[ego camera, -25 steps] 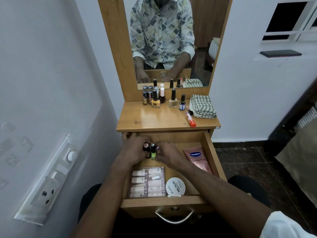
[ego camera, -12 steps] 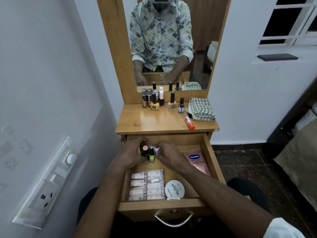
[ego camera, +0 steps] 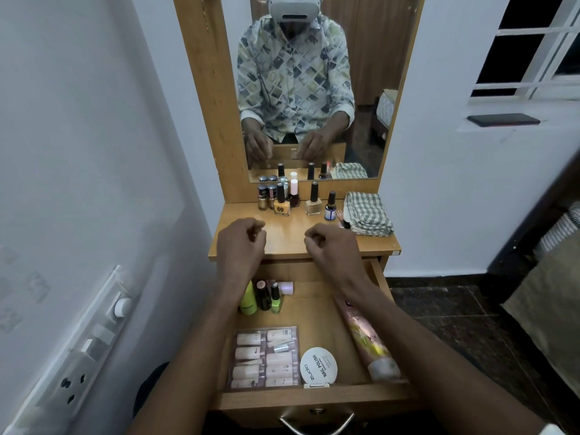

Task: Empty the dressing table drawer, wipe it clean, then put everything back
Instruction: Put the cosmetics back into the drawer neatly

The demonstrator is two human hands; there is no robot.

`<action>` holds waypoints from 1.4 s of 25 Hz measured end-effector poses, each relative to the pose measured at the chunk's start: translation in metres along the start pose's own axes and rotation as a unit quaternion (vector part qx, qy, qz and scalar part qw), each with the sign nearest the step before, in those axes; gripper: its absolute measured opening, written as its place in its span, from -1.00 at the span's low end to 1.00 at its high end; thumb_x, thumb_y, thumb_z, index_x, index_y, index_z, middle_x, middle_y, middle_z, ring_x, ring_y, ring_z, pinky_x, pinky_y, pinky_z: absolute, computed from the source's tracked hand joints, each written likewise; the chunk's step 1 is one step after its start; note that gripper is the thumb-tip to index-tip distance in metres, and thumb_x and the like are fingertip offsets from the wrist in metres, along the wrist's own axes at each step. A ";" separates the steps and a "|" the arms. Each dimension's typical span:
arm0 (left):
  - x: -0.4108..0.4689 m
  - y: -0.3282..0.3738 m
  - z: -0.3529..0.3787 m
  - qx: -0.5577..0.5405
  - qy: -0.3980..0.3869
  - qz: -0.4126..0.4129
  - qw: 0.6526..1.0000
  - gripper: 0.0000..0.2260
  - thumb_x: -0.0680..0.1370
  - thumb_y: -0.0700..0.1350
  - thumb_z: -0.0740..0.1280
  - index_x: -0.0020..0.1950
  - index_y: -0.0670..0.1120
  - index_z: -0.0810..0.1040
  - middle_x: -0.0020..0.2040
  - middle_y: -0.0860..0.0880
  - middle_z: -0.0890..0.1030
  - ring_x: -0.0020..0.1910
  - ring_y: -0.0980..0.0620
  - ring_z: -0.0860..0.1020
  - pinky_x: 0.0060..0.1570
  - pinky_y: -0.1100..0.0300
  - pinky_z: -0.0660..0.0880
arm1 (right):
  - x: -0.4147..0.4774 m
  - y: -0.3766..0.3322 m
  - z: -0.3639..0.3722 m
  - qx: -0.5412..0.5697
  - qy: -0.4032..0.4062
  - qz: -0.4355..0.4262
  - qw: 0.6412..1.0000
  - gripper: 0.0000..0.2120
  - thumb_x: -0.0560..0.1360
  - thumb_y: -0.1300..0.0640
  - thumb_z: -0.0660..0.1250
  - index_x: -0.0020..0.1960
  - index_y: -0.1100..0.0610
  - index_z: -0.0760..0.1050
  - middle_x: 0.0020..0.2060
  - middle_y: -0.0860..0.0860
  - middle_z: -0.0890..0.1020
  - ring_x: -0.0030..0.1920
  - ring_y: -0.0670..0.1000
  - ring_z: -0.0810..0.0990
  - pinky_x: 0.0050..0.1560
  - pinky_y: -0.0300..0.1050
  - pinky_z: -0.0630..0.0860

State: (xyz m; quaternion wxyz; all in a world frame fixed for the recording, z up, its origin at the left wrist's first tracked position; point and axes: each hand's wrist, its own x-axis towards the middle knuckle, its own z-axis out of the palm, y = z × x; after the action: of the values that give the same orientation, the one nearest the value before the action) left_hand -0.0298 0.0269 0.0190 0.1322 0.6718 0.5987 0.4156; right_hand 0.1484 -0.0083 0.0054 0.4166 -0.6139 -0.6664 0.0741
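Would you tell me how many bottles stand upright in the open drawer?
3, together at the back left of the drawer: a lime bottle, a dark bottle, a green polish bottle. A forearm may hide more.

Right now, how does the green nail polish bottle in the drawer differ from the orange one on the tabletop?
The green bottle stands in the open drawer, the orange bottle on the tabletop. The green bottle looks slimmer, the orange bottle wider, with a dark logo. Both stand upright with dark caps.
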 end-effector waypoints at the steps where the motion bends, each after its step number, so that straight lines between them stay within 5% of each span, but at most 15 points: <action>1: 0.013 0.004 0.006 -0.007 0.002 -0.003 1.000 -0.77 0.55 -0.17 0.38 0.20 -0.10 0.64 0.07 -0.02 0.68 -0.02 0.08 0.60 0.02 0.29 0.48 | 0.012 0.000 -0.004 -0.004 0.014 -0.008 1.000 -0.88 0.52 0.20 0.35 0.01 0.15 0.64 -0.18 0.00 0.66 -0.20 -0.10 0.58 -0.15 -0.24 0.57; 7: 0.080 0.025 0.031 0.098 -0.031 0.136 0.985 -0.56 0.57 -0.25 0.34 0.45 -0.08 0.43 0.31 -0.05 0.53 0.31 -0.06 0.42 0.29 0.06 0.42 | 0.095 -0.004 -0.018 -0.302 0.001 -0.060 0.951 -0.67 0.54 0.11 0.30 0.30 0.02 0.46 0.21 0.05 0.56 0.27 0.14 0.41 0.23 0.13 0.33; 11: 0.093 0.029 0.040 0.180 -0.078 0.184 0.963 -0.59 0.54 -0.29 0.36 0.38 -0.07 0.50 0.25 -0.07 0.57 0.23 -0.08 0.43 0.23 0.05 0.43 | 0.112 -0.007 -0.017 -0.389 -0.081 -0.090 0.913 -0.80 0.56 0.12 0.26 0.18 0.03 0.50 0.17 0.07 0.57 0.30 0.16 0.38 0.31 0.20 0.21; 15: 0.079 0.029 0.039 0.131 -0.047 0.171 0.975 -0.69 0.50 -0.29 0.41 0.23 -0.09 0.57 0.12 -0.08 0.61 0.13 -0.03 0.53 0.12 0.12 0.51 | 0.101 -0.006 -0.007 -0.398 -0.054 -0.136 0.906 -0.82 0.57 0.08 0.25 0.09 0.06 0.59 0.06 0.06 0.60 0.22 0.13 0.43 0.26 0.13 0.26; 20: 0.058 0.049 0.022 0.072 -0.049 0.129 0.988 -0.77 0.47 -0.27 0.45 0.10 -0.09 0.61 0.00 -0.06 0.66 -0.03 0.02 0.62 -0.03 0.14 0.60 | 0.083 -0.020 -0.011 -0.328 -0.038 -0.164 0.929 -0.83 0.57 0.19 0.24 0.06 0.17 0.59 -0.07 0.13 0.59 -0.02 0.11 0.50 -0.05 -0.03 0.38; 26: 0.023 0.070 -0.021 0.073 -0.147 0.049 0.985 -0.82 0.41 -0.25 0.49 -0.06 -0.05 0.62 -0.13 0.04 0.62 -0.19 0.11 0.55 -0.35 0.38 0.36 | 0.054 -0.034 -0.041 -0.165 -0.113 -0.021 0.980 -0.88 0.46 0.12 0.40 -0.02 0.12 0.59 -0.13 0.03 0.63 -0.14 0.03 0.57 -0.13 -0.03 0.57; 30: -0.013 0.053 -0.024 0.083 -0.227 0.022 0.970 -0.86 0.38 -0.20 0.53 -0.14 -0.03 0.63 -0.21 0.02 0.64 -0.25 0.10 0.60 -0.33 0.25 0.52 | 0.010 -0.018 -0.044 -0.090 -0.168 0.024 0.981 -0.83 0.44 0.09 0.47 0.01 0.10 0.62 -0.21 -0.07 0.58 -0.30 -0.21 0.48 -0.35 -0.36 0.35; 35: -0.029 0.029 -0.017 0.121 -0.275 0.031 0.953 -0.83 0.32 -0.17 0.57 -0.18 0.01 0.64 -0.24 0.04 0.66 -0.23 0.06 0.61 -0.20 0.08 0.60 | -0.029 0.005 -0.024 -0.044 -0.188 0.049 0.980 -0.84 0.44 0.14 0.47 0.01 0.12 0.63 -0.17 -0.04 0.60 -0.27 -0.21 0.45 -0.34 -0.39 0.26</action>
State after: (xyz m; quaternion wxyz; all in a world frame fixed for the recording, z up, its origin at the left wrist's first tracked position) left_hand -0.0204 -0.0121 0.0377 0.1968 0.7893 0.5637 0.1433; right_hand 0.1650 -0.0423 0.0045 0.2524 -0.6384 -0.7048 0.1788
